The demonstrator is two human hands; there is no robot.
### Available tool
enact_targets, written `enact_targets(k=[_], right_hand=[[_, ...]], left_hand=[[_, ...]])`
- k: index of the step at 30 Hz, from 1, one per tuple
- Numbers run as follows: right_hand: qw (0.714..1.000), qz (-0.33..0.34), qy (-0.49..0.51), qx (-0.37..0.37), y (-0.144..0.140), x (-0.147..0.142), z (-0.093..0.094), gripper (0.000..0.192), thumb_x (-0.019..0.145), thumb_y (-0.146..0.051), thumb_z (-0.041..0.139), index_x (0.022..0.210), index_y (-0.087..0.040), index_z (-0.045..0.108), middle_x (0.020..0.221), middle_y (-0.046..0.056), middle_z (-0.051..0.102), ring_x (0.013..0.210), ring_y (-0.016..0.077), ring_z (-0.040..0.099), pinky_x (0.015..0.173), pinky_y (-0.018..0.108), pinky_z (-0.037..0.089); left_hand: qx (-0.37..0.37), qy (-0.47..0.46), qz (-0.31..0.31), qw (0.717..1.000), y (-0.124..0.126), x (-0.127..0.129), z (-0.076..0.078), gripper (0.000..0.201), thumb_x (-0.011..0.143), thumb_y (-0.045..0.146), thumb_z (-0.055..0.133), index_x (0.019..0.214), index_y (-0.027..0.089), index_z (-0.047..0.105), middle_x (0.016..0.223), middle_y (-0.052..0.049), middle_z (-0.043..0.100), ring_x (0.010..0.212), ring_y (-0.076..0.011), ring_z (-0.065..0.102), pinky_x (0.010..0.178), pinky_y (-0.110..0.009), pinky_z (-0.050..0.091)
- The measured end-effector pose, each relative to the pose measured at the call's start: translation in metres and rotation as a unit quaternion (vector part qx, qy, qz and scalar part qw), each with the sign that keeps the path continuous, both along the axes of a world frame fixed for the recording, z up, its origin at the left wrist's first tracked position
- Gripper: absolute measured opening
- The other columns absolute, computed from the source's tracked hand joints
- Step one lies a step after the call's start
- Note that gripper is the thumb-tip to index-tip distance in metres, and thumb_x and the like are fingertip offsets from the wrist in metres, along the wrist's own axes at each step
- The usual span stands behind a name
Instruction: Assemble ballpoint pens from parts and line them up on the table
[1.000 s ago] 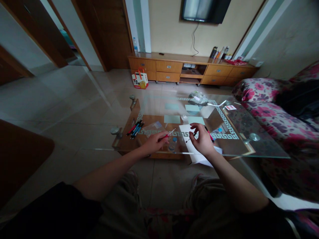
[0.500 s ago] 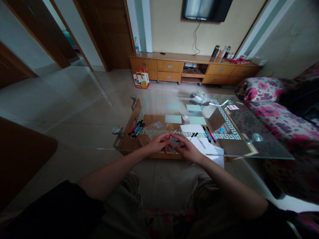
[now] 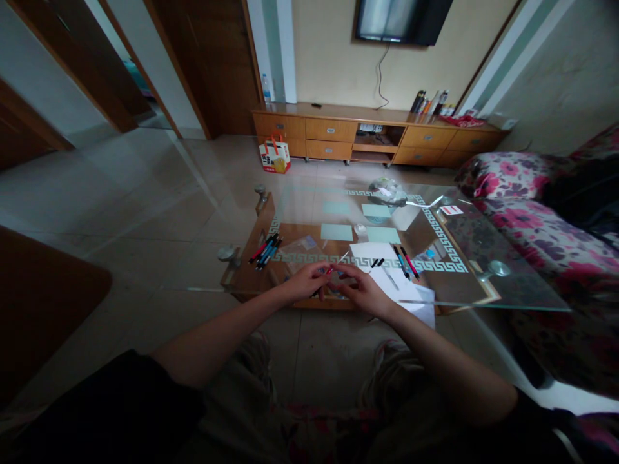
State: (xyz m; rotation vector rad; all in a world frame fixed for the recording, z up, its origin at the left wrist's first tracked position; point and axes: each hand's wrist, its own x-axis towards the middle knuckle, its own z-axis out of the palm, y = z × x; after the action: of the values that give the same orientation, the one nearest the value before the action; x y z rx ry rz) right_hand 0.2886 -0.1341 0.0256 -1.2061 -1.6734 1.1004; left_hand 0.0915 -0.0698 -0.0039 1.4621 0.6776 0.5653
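My left hand [image 3: 304, 282] and my right hand [image 3: 363, 291] meet over the near edge of the glass coffee table [image 3: 483, 283]. Both pinch a thin red pen [image 3: 333, 267] between their fingertips, its pale tip pointing up and away. A white sheet of paper [image 3: 387, 270] lies just right of my hands with small black pen parts [image 3: 377, 262] on it. Two more pens [image 3: 405, 261], one black and one red, rest at the sheet's right side.
A bundle of pens [image 3: 264, 249] lies at the table's left. Pale green cards [image 3: 336, 231] and a clear bag [image 3: 387, 191] sit farther back. A floral sofa [image 3: 532, 219] stands right, a wooden TV cabinet [image 3: 377, 135] and a paper bag [image 3: 274, 154] behind.
My right hand left the black pen parts on the paper and moved left to join my left hand on the red pen.
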Motion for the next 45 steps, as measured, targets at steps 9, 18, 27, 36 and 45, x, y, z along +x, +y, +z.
enact_targets(k=[9, 18, 27, 36, 45], right_hand=[[0.988, -0.149, 0.022, 0.017, 0.02, 0.023, -0.017, 0.041, 0.08, -0.032, 0.068, 0.119, -0.023, 0.059, 0.124, 0.01, 0.061, 0.098, 0.0196, 0.065, 0.079, 0.036, 0.058], [0.967, -0.118, -0.186, 0.125, 0.018, 0.036, -0.02, 0.043, 0.078, -0.029, 0.072, 0.118, -0.02, 0.058, 0.114, 0.01, 0.058, 0.086, 0.0185, 0.061, 0.076, 0.035, 0.055], [0.885, 0.003, -0.434, 0.168, 0.011, 0.03, -0.019, 0.034, 0.092, -0.023, 0.058, 0.125, -0.023, 0.064, 0.114, 0.01, 0.06, 0.107, 0.0244, 0.055, 0.096, 0.038, 0.048], [0.839, -0.005, -0.518, 0.163, 0.01, 0.027, -0.014, 0.025, 0.095, -0.022, 0.053, 0.113, -0.025, 0.069, 0.11, 0.011, 0.063, 0.103, 0.026, 0.053, 0.088, 0.037, 0.047], [0.847, -0.015, -0.509, 0.151, 0.011, 0.027, -0.012, 0.026, 0.093, -0.021, 0.054, 0.115, -0.024, 0.068, 0.108, 0.011, 0.063, 0.105, 0.0268, 0.053, 0.091, 0.037, 0.045]], left_hand=[[-0.005, 0.024, 0.004, 1.0, 0.0, -0.002, 0.0, 0.05, 0.09, 0.05, 0.062, 0.125, 0.015, 0.054, 0.087, -0.009, 0.074, 0.049, -0.0113, 0.062, 0.048, -0.022, 0.048], [-0.015, 0.02, 0.021, 0.999, 0.001, -0.002, 0.0, 0.045, 0.09, 0.044, 0.063, 0.122, 0.015, 0.052, 0.087, -0.008, 0.073, 0.048, -0.0104, 0.063, 0.049, -0.02, 0.046], [-0.019, 0.021, 0.022, 0.999, 0.001, -0.002, 0.004, 0.044, 0.09, 0.045, 0.062, 0.121, 0.015, 0.054, 0.086, -0.007, 0.073, 0.048, -0.0094, 0.063, 0.047, -0.018, 0.045], [-0.035, -0.011, 0.025, 0.999, 0.0, 0.001, 0.006, 0.048, 0.089, 0.05, 0.063, 0.119, 0.015, 0.053, 0.088, -0.009, 0.074, 0.048, -0.0109, 0.064, 0.048, -0.021, 0.048], [-0.09, -0.018, 0.05, 0.995, -0.001, 0.003, 0.011, 0.046, 0.088, 0.048, 0.064, 0.118, 0.015, 0.051, 0.088, -0.011, 0.076, 0.048, -0.0126, 0.064, 0.049, -0.022, 0.048]])
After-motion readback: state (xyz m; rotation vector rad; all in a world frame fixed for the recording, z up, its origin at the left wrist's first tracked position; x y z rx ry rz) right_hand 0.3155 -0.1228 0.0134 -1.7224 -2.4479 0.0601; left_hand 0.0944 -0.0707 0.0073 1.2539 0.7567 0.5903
